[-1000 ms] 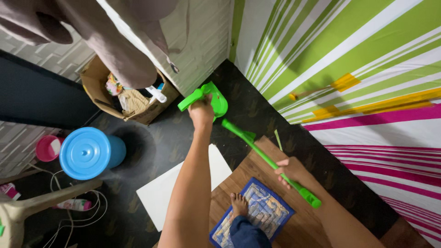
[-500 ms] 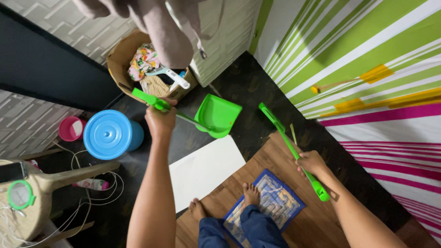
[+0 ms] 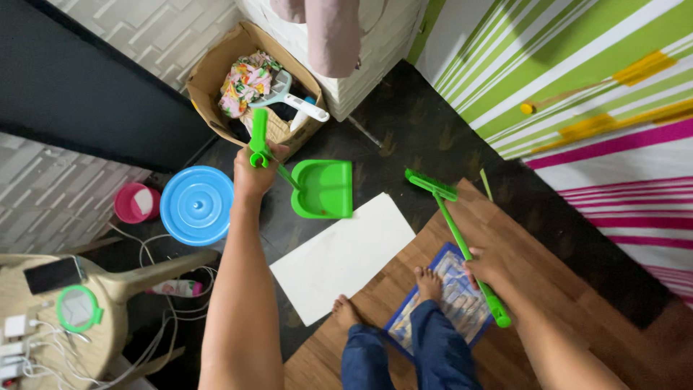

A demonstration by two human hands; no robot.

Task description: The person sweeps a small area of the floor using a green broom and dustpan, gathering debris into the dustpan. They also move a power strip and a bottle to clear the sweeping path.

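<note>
My left hand (image 3: 253, 173) grips the handle of a bright green dustpan (image 3: 325, 189), which hangs above the dark floor with its pan facing right. My right hand (image 3: 485, 269) holds the long green handle of a small broom (image 3: 449, 224); its brush head rests near the edge of the wooden floor. My bare feet (image 3: 386, 300) stand on a blue patterned mat (image 3: 462, 296) and the wood. A white sheet (image 3: 343, 254) lies flat between the dustpan and my feet.
A cardboard box (image 3: 216, 72) of cloth and tools stands at the back. A blue round lid (image 3: 196, 204) and a pink tub (image 3: 136, 204) sit on the left. A beige plastic chair (image 3: 130, 289) with a phone, cables and a green ring stands lower left. A striped wall (image 3: 577, 87) is on the right.
My left hand has carried the dustpan from the far corner leftwards and towards me. The broom has swung with it, and the view has tilted down to show my feet.
</note>
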